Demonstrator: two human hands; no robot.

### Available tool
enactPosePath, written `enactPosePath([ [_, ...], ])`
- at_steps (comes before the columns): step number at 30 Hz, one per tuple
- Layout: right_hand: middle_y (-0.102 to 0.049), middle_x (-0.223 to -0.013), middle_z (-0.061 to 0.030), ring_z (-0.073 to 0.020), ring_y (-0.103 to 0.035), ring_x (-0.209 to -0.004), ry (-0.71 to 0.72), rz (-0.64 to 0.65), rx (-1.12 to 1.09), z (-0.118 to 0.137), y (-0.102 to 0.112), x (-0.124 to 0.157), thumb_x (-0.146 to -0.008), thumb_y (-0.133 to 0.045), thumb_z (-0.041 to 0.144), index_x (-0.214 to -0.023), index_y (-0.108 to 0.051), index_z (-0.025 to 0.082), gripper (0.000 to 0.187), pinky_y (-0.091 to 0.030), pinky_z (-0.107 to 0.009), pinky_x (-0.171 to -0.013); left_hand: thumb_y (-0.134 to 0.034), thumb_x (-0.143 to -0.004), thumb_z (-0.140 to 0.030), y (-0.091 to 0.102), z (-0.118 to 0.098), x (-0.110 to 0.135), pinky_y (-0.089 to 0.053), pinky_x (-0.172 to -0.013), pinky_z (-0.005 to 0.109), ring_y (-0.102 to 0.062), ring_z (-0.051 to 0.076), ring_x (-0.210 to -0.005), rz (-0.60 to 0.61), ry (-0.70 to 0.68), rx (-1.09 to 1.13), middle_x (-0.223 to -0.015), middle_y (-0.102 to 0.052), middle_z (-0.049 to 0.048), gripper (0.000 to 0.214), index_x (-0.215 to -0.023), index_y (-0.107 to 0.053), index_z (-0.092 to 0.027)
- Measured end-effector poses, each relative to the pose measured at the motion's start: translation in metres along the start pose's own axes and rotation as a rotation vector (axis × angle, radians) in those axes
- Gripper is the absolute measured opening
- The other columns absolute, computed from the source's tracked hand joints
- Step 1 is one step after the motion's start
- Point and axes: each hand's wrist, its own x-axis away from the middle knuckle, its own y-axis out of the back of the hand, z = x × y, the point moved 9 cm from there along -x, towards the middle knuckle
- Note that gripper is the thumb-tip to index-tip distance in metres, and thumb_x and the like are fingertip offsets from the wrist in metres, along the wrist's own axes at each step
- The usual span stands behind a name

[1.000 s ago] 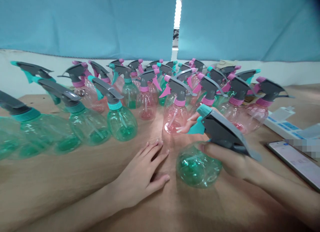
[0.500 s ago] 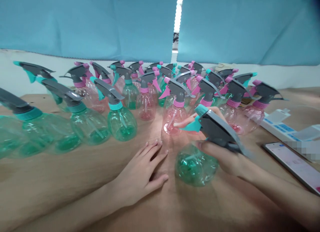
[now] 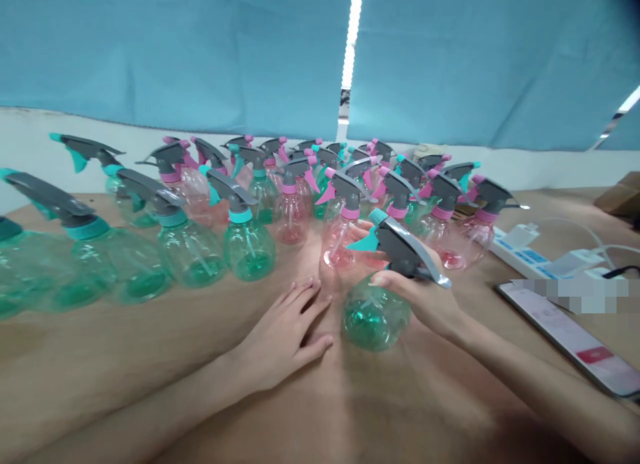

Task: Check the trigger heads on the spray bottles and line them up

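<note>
My right hand (image 3: pixel 425 297) is closed round the neck of a clear green spray bottle (image 3: pixel 373 314) with a grey head and teal trigger, which stands on the brown table (image 3: pixel 150 357) in front of me. My index finger reaches forward along the teal trigger. My left hand (image 3: pixel 285 334) lies flat on the table just left of that bottle, fingers stretched out, holding nothing.
Several green spray bottles (image 3: pixel 247 241) stand in a row to the left; several pink ones (image 3: pixel 343 234) crowd the middle and back. A phone (image 3: pixel 570 334) and a white power strip (image 3: pixel 525 257) lie at the right. Blue curtains (image 3: pixel 175 51) hang behind.
My right hand has carried the green bottle slightly left and farther away. The view has shifted, showing more of the right side. My left hand stays flat in place.
</note>
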Motion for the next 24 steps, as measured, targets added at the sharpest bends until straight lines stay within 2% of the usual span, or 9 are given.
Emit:
enactPosePath([
  [2, -0.035, -0.058, 0.0079, -0.0113, -0.032, -0.052, 0.01, -0.014, 0.054, 0.002, 0.002, 0.003, -0.068, -0.075, 0.045, -0.093, -0.057, 0.024, 0.037, -0.027, -0.027, -0.047, -0.045, -0.097, -0.05, 0.001, 0.0, 0.001, -0.024, -0.112, 0.048, -0.026, 0.029, -0.141, -0.016, -0.004, -0.001, -0.15, -0.036, 0.0139, 0.058, -0.144, -0.04, -0.016],
  [5, -0.044, -0.065, 0.0059, -0.0127, -0.039, -0.057, 0.066, -0.001, 0.199, 0.008, 0.007, 0.01, -0.067, -0.076, 0.049, -0.096, -0.057, 0.023, 0.044, -0.033, -0.027, -0.05, -0.046, -0.096, -0.048, 0.003, -0.001, 0.002, -0.026, -0.111, 0.048, -0.03, 0.03, -0.139, -0.047, -0.009, 0.007, -0.149, -0.038, 0.0152, 0.057, -0.142, -0.041, -0.015],
  [7, -0.055, -0.078, 0.0025, -0.016, -0.051, -0.069, 0.103, 0.021, 0.273, 0.012, 0.01, 0.017, -0.066, -0.078, 0.048, -0.104, -0.056, 0.024, 0.051, -0.043, -0.03, -0.06, -0.047, -0.096, -0.047, 0.005, -0.003, 0.002, -0.028, -0.11, 0.048, -0.032, 0.031, -0.138, -0.066, -0.015, 0.01, -0.147, -0.04, 0.0168, 0.056, -0.14, -0.044, -0.013],
  [9, -0.061, -0.093, -0.0017, -0.0211, -0.058, -0.084, 0.114, 0.022, 0.355, 0.012, 0.015, 0.025, -0.066, -0.079, 0.048, -0.109, -0.055, 0.024, 0.054, -0.048, -0.036, -0.075, -0.048, -0.096, -0.046, 0.006, -0.004, 0.003, -0.029, -0.109, 0.049, -0.033, 0.032, -0.137, -0.078, -0.02, 0.011, -0.145, -0.043, 0.0179, 0.055, -0.138, -0.046, -0.011],
  [11, -0.064, -0.097, -0.0046, -0.0246, -0.061, -0.089, 0.115, 0.004, 0.462, 0.011, 0.019, 0.032, -0.068, -0.077, 0.049, -0.103, -0.057, 0.023, 0.047, -0.049, -0.041, -0.078, -0.047, -0.096, -0.044, 0.006, -0.006, 0.006, -0.028, -0.11, 0.049, -0.033, 0.032, -0.137, -0.086, -0.023, 0.012, -0.143, -0.045, 0.0177, 0.052, -0.137, -0.048, -0.01],
  [14, -0.067, -0.094, -0.0069, -0.0259, -0.064, -0.082, 0.108, -0.026, 0.548, 0.011, 0.018, 0.038, -0.073, -0.072, 0.051, -0.092, -0.06, 0.021, 0.037, -0.051, -0.042, -0.072, -0.046, -0.097, -0.042, 0.007, -0.005, 0.014, -0.027, -0.11, 0.048, -0.033, 0.031, -0.137, -0.095, -0.026, 0.011, -0.143, -0.046, 0.0161, 0.049, -0.135, -0.05, -0.012],
  [18, -0.07, -0.093, -0.0074, -0.0275, -0.066, -0.085, 0.081, -0.016, 0.532, 0.014, 0.004, 0.034, -0.073, -0.072, 0.049, -0.091, -0.062, 0.02, 0.035, -0.051, -0.043, -0.074, -0.047, -0.097, -0.042, 0.012, 0.0, 0.034, -0.029, -0.11, 0.045, -0.036, 0.03, -0.136, -0.101, -0.024, 0.004, -0.144, -0.045, 0.0149, 0.047, -0.134, -0.05, -0.012],
  [24, -0.071, -0.1, -0.0094, -0.0301, -0.066, -0.092, 0.12, 0.028, 0.457, 0.016, -0.037, 0.006, -0.077, -0.07, 0.046, -0.099, -0.061, 0.02, 0.036, -0.053, -0.044, -0.073, -0.048, -0.098, -0.04, 0.019, 0.014, 0.062, -0.027, -0.112, 0.044, -0.034, 0.028, -0.137, -0.092, 0.016, -0.028, -0.144, -0.045, 0.0133, 0.047, -0.135, -0.049, -0.012],
])
